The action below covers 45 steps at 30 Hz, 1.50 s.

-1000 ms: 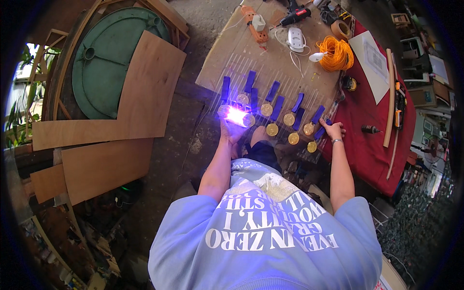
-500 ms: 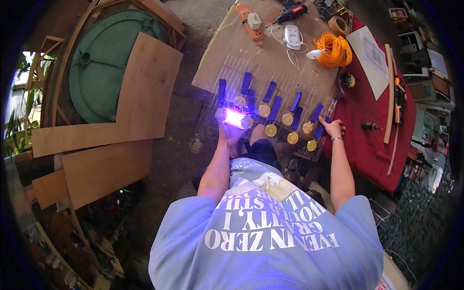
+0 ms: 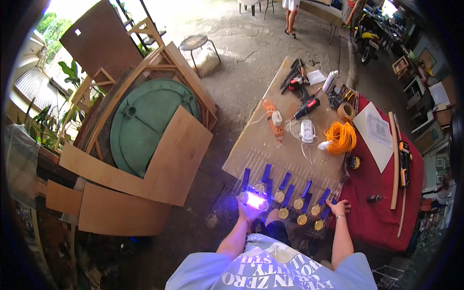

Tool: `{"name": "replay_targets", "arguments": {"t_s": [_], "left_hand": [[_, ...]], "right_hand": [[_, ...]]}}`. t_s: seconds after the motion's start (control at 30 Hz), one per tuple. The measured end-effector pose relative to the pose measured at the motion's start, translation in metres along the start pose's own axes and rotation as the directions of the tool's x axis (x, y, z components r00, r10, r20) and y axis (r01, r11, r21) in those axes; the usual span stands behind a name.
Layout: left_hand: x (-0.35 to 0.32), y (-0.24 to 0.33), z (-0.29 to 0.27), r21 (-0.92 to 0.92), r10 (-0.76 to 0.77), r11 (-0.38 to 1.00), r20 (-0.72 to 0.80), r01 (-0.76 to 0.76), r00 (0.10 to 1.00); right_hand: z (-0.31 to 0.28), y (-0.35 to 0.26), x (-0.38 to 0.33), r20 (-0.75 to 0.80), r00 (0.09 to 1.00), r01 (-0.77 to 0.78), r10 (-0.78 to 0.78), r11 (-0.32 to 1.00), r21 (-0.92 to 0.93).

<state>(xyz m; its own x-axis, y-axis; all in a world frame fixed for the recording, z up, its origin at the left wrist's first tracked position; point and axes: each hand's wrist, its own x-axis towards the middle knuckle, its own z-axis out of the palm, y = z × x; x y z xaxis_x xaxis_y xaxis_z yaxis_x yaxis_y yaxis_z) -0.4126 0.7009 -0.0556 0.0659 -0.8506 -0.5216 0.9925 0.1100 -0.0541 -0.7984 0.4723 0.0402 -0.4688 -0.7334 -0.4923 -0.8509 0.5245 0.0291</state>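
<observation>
Several gold medals (image 3: pixel 283 212) with dark blue ribbons (image 3: pixel 289 194) lie in two staggered rows on a clear ribbed sheet (image 3: pixel 270 163) in front of me. At the left end, my left hand (image 3: pixel 245 211) is closed around a glowing purple lamp (image 3: pixel 255 199) over the medals there. Glare hides much of its body and my fingertips. My right hand (image 3: pixel 340 207) grips the sheet's right edge, its fingertips beside the last blue ribbon; part of the grip is unclear.
Beyond the medals, a cardboard-topped table holds an orange cord coil (image 3: pixel 340 137), power strips (image 3: pixel 307 131) and a drill (image 3: pixel 307 107). To the right, red cloth (image 3: pixel 374 193) bears wooden strips and a screwdriver bit. Plywood boards (image 3: pixel 176 159) and a green round tabletop (image 3: pixel 154 121) stand left.
The view has tilted up, so hands and medals sit lower and more of the floor and a person's legs show. Both hands keep about the same places against the medals.
</observation>
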Motion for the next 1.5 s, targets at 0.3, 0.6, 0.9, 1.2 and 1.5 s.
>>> {"name": "replay_targets", "arguments": {"t_s": [0.3,0.6,0.9,1.2,1.5], "left_hand": [[-0.012,0.004,-0.01,0.005,0.009,1.0,-0.04,-0.009,0.999],[-0.016,0.003,-0.011,0.017,-0.017,1.0,-0.071,0.018,0.997],[-0.014,0.0,-0.013,0.034,-0.045,0.998,-0.079,0.048,0.996],[-0.016,-0.003,-0.014,0.064,-0.07,0.995,-0.081,0.076,0.994],[-0.016,0.002,-0.016,0.099,-0.079,0.991,-0.081,0.087,0.994]], "right_hand": [[-0.009,-0.009,-0.012,0.022,1.0,0.015,-0.016,0.999,0.042],[-0.005,-0.005,-0.007,0.008,1.0,-0.015,0.015,1.0,0.011],[-0.008,-0.01,-0.013,0.014,1.0,-0.023,0.023,0.999,0.033],[-0.004,-0.005,-0.009,-0.019,1.0,0.003,-0.003,1.0,0.023],[-0.009,-0.007,-0.016,0.028,1.0,-0.002,0.0,0.998,0.055]]}}
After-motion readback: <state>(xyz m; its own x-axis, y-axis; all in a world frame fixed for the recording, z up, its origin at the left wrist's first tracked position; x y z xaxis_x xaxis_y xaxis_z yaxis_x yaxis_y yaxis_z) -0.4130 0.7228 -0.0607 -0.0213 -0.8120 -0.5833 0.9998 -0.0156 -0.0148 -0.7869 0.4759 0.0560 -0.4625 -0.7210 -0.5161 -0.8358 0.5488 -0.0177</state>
